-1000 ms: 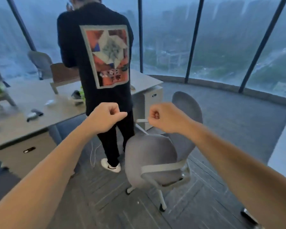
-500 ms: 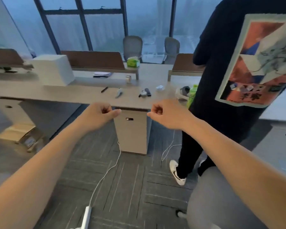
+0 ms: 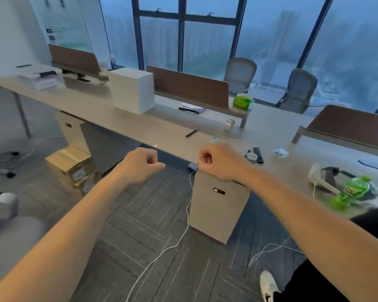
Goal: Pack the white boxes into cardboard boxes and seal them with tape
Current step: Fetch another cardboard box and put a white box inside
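White box (image 3: 131, 90) stands upright on the long desk (image 3: 162, 129), well beyond both hands and touched by neither; the left hand (image 3: 140, 164) and the right hand (image 3: 218, 162) are held out in the air side by side with a gap between them, each curled into a fist with nothing visible inside (the left thumb points toward the right fist). Just behind the right fist runs the desk's front edge, with a pedestal cabinet (image 3: 218, 205) beneath it on the floor; a white cable (image 3: 184, 227) drops from the desk edge between the fists and trails across the carpet. Farther out on the desk lies a dark pen (image 3: 191, 133), and near it a roll of clear tape (image 3: 230, 123); a green tissue pack (image 3: 242, 102) rests beyond the tape, beside a brown divider (image 3: 190, 86). Off to the left, on the floor by a desk leg, sits a cardboard box (image 3: 68, 158); to the right on the desk lie a white headset (image 3: 321, 177) and a green bottle (image 3: 354, 188), both blurred. At the bottom right, a second person's white shoe (image 3: 268, 286) shows.
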Demonstrator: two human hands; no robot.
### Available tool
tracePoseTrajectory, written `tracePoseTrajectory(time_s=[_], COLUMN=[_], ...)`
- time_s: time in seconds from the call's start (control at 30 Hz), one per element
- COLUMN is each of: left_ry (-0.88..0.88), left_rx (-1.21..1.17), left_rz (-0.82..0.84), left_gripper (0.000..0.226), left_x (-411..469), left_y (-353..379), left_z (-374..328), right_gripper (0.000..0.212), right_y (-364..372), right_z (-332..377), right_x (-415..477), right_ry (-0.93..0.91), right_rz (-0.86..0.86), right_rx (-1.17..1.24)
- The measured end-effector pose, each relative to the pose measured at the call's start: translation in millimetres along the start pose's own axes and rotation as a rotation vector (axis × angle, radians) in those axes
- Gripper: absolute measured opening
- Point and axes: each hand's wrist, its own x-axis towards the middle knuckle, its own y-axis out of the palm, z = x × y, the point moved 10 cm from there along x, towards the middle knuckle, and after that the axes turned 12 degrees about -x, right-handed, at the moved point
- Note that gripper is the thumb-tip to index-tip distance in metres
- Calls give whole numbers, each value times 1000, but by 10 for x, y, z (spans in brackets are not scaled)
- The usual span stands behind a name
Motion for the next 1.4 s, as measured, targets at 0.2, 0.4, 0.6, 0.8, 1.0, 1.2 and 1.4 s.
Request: tracePoseTrajectory(time_s=[0.2,0.4,0.6,0.8,1.0,1.2,1.4], left_ry=[-88,-209,-333,-469,-519,-497,-571], left_rx=[-92,-143,-97,-29,42,-146,-207], left_rz=[-77,-129,-260,-394,-515,-585,-551], left_gripper=[40,43,43,37,35,42,44], left_x=[858,1713,2363,2576,2857,3447,3947], left_y=[-540,-969,-1590,-2303,-3131,-4019,-4759], left_z=[576,1276,1719,2289,2999,4024,4845], right_gripper=[24,24,31,24,35,24,30], right_y=[83,443,643,902,1346,1758,2100], right_z=[-24,-16,224,740,1340,1875,2436], right_x=[1348,2722,4045,5046,6091,7386,8321], right_ry=[-77,-230,-377,-517,-581,-532,-493], right_rz=[-41,-10,113,212,237,202,271], right_rx=[18,80,193,217,194,120,122])
